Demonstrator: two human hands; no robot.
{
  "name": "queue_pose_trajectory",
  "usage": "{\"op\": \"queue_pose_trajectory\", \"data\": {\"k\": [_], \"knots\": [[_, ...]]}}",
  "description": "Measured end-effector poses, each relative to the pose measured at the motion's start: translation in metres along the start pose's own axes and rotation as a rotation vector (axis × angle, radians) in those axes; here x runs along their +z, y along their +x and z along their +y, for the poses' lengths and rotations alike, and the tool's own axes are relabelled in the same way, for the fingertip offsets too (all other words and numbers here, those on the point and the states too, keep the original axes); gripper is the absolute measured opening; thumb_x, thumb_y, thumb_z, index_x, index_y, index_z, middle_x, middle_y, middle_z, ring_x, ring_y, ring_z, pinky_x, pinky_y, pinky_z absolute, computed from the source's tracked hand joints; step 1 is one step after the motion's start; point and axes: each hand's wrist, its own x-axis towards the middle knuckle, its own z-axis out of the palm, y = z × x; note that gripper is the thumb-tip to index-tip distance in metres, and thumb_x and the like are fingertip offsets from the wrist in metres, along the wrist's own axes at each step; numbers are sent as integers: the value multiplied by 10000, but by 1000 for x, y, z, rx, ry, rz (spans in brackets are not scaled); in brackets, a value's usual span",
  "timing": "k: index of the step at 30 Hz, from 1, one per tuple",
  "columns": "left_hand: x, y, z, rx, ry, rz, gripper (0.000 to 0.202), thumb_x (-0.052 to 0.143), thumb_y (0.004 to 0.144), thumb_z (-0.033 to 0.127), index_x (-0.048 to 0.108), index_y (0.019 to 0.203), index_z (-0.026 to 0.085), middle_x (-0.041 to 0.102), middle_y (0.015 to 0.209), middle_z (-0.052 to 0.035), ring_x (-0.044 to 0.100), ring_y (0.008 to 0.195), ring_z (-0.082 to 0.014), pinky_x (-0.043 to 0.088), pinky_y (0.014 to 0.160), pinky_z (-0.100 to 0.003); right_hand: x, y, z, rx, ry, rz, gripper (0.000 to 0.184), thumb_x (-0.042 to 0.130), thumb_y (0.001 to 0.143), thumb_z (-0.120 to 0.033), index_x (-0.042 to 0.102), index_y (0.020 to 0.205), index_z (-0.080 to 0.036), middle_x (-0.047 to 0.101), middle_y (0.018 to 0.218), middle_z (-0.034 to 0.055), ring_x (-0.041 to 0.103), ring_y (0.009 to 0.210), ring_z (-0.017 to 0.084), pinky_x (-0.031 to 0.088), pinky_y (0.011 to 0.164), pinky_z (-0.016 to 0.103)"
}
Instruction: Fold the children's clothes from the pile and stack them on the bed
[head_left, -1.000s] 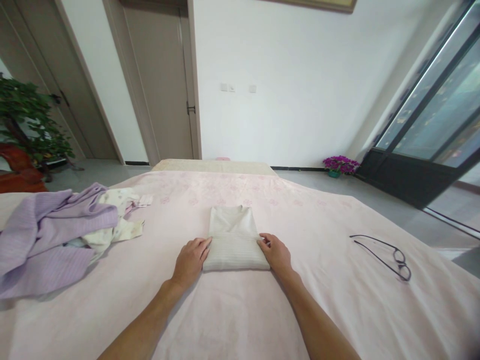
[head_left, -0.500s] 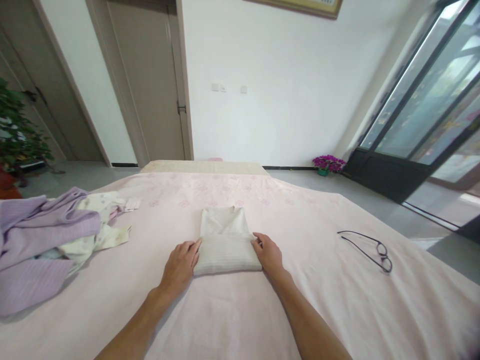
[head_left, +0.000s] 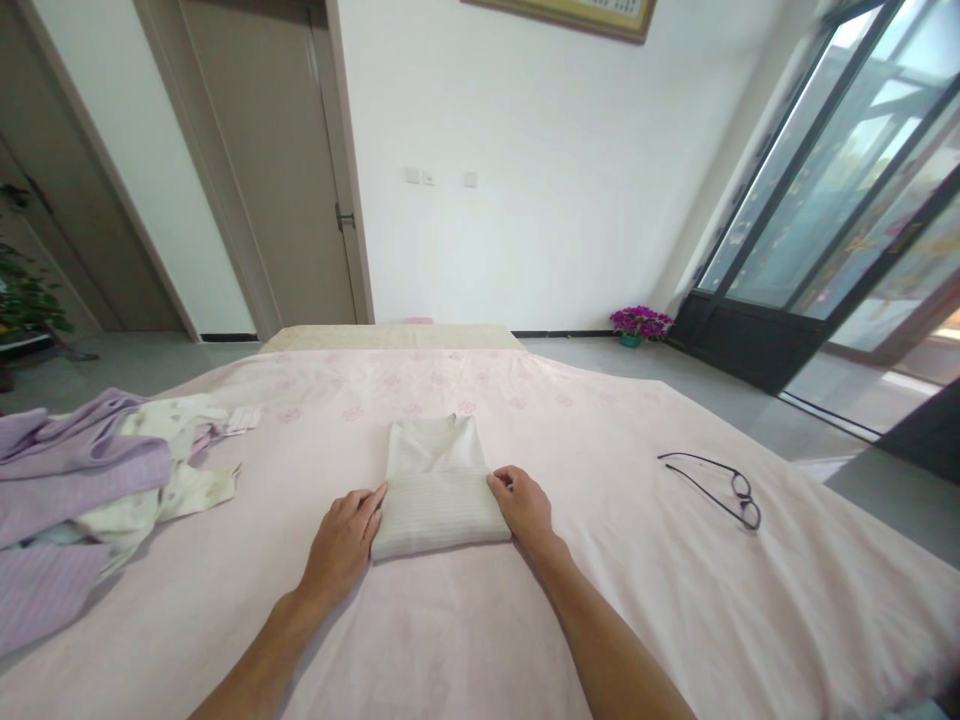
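Observation:
A cream ribbed garment (head_left: 437, 480), folded into a neat rectangle, lies in the middle of the pink bedsheet (head_left: 480, 620). My left hand (head_left: 341, 535) rests on the sheet with its fingers stretched out against the fold's left edge. My right hand (head_left: 521, 505) is at the fold's right edge, fingers curled and thumb on top, pinching the cloth. Both forearms reach in from the bottom of the view.
A heap of lilac and pale floral clothes (head_left: 90, 480) lies on the bed's left side. Black-rimmed glasses (head_left: 712, 485) lie on the sheet to the right. Beyond the bed are doors (head_left: 255, 170), a white wall, a pot of purple flowers (head_left: 639, 324) and glass sliding doors (head_left: 840, 220).
The view has turned to the right, so everything sits further left in the picture. My hands stay at the two side edges of the folded garment.

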Motion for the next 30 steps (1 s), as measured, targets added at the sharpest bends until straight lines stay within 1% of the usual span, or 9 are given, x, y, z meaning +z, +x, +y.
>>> {"op": "queue_pose_trajectory", "data": {"k": [7,10,12,15,18,22,25,28,30], "knots": [[-2,0,-4,22,-40,-34,414,390,975,309,546,1355,254,612,1113,-71,536,993,-226,440,934,-403,4,2,3,-5,19,10,233,539,870,-406,636,1035,-274,694,953,-3,637,836,171,416,714,283],[-2,-1,-9,34,-22,-72,437,410,957,283,526,1378,260,603,1161,-86,530,1027,-236,432,944,-409,6,2,11,-66,85,74,238,533,856,-355,598,1065,-261,666,957,-3,622,798,161,429,713,280],[-5,-1,-11,40,-9,-119,465,424,942,276,502,1400,258,588,1217,-95,518,1073,-244,417,970,-413,5,2,16,-151,116,81,222,512,850,-297,596,1050,-252,649,968,2,607,758,150,440,714,280],[-14,-1,-12,62,-10,-223,566,483,881,263,443,1446,248,546,1312,-92,487,1160,-252,379,1028,-405,-2,1,23,-332,133,-15,275,475,841,-211,626,1065,-260,644,985,4,604,779,150,453,758,284],[-23,-1,-13,79,-20,-305,705,534,784,221,395,1475,245,501,1377,-81,458,1218,-257,349,1065,-383,-12,2,28,-490,139,-137,399,458,829,-155,632,1168,-274,641,1050,22,605,918,170,455,844,291],[-29,1,-16,115,-40,-360,825,565,698,187,357,1493,264,465,1408,-71,432,1249,-262,332,1078,-365,-19,4,33,-593,121,-233,532,460,816,-110,577,1306,-280,622,1139,52,576,1047,190,447,927,313],[-33,4,-20,145,-48,-392,860,628,692,234,339,1500,284,457,1405,-70,423,1251,-274,331,1075,-372,-21,4,35,-616,93,-231,551,464,824,-106,565,1334,-291,619,1172,60,562,1077,203,441,956,344],[-34,7,-23,175,-43,-395,892,715,697,365,330,1500,314,467,1382,-71,433,1222,-288,348,1050,-391,-21,3,33,-605,65,-224,521,477,850,-136,565,1339,-294,616,1184,67,561,1066,209,444,949,353],[-31,8,-24,196,-34,-362,859,721,724,454,351,1489,322,487,1349,-75,453,1183,-286,366,1022,-401,-22,1,30,-597,48,-224,511,486,859,-152,560,1345,-291,611,1198,69,557,1071,208,439,954,348]]}}
